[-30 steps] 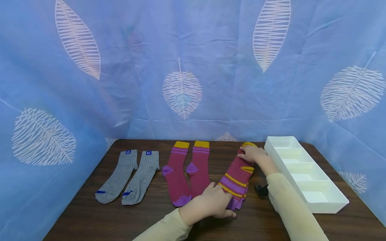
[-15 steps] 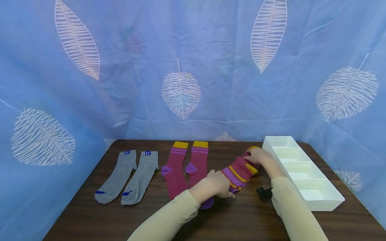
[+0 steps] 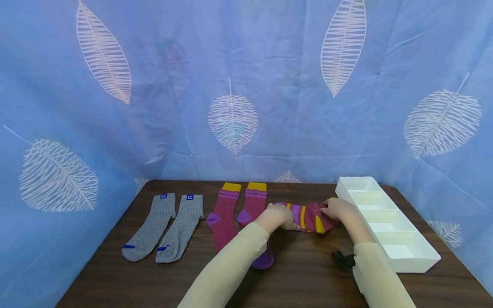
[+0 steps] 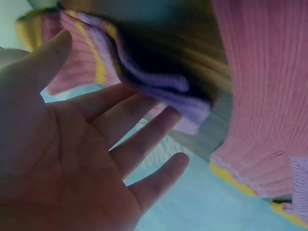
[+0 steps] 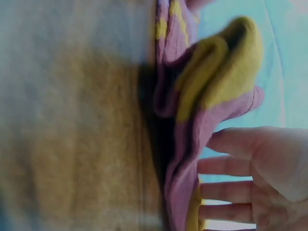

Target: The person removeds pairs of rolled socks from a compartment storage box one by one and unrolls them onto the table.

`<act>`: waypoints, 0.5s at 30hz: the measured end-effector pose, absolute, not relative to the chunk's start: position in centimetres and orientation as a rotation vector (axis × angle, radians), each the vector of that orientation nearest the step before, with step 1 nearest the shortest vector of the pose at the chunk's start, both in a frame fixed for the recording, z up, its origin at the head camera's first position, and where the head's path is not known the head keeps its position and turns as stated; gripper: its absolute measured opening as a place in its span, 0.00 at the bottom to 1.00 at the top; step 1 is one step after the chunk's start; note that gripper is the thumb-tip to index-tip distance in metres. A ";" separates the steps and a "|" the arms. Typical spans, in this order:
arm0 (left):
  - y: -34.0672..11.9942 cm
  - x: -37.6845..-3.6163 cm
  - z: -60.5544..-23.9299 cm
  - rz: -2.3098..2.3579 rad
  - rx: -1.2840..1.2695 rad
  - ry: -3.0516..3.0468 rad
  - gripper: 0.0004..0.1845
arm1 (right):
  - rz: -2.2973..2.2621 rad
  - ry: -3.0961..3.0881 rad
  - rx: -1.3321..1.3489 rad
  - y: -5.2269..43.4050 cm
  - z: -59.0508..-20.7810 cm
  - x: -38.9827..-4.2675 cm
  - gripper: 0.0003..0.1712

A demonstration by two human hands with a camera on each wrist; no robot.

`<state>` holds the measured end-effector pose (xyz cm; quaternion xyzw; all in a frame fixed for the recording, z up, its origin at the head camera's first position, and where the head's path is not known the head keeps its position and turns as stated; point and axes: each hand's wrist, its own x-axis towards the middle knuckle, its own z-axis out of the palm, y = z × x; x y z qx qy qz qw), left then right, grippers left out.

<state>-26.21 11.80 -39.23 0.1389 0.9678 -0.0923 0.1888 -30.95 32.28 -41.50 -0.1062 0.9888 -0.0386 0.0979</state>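
— Between the maroon pair (image 3: pixel 239 214) and the white divided tray (image 3: pixel 389 222), what lay there?

— A striped maroon sock bundle (image 3: pixel 306 216), crosswise on the table (image 3: pixel 115 273), one hand at each end to keep the layers stacked.

— And the fingers?

— The left hand (image 3: pixel 276 216) had fingers nearly straight, touching the purple end; the right hand (image 3: pixel 339 208) rested on the yellow end, fingers extended, not clenched.

Bare table (image 3: pixel 308 273) lies open toward the person from both hands, while the white tray (image 3: pixel 420 256) blocks the right hand's (image 3: pixel 339 208) outer side.
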 end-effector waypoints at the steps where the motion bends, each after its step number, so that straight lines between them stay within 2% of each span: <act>1: 11.9 -26.5 -39.3 -0.241 0.378 2.721 0.30 | -0.102 2.927 -0.301 32.3 -41.5 -30.6 0.25; 5: 12.3 -27.7 -39.3 -0.171 0.345 2.701 0.29 | -0.077 2.949 -0.265 32.1 -41.7 -29.4 0.19; 11: 12.4 -29.4 -39.0 -0.097 0.349 2.700 0.29 | -0.115 2.985 -0.234 31.8 -41.5 -27.1 0.26; 15: 12.3 -30.3 -39.1 -0.092 0.361 2.714 0.30 | -0.111 3.002 -0.249 31.7 -41.2 -25.6 0.24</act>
